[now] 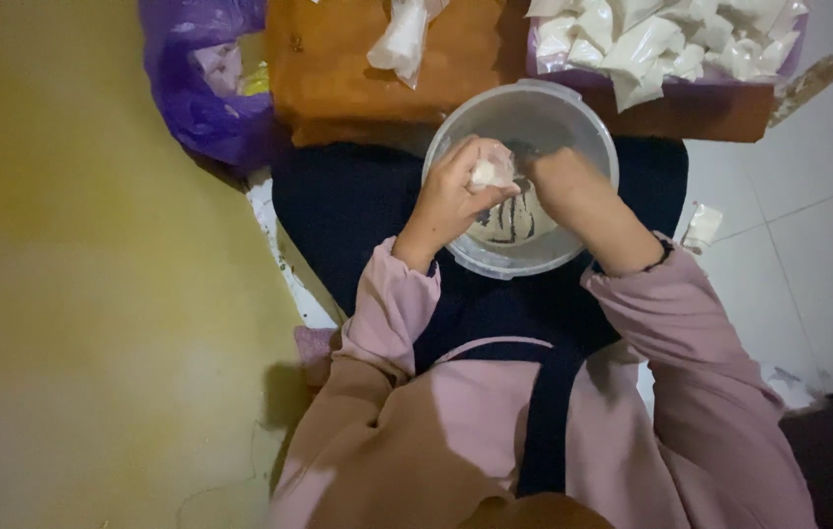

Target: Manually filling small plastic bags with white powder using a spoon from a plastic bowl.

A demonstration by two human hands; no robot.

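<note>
Pink long sleeves [387, 313], dark apron strap [544, 411]

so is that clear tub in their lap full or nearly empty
Nearly empty. The clear tub shows bare walls most of the way down, with only a shallow layer of white powder at the bottom, under the left hand and right hand.

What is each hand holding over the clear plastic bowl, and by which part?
The left hand pinches a small white filled bag at its top. The right hand reaches into the clear bowl; its hold cannot be told.
</note>
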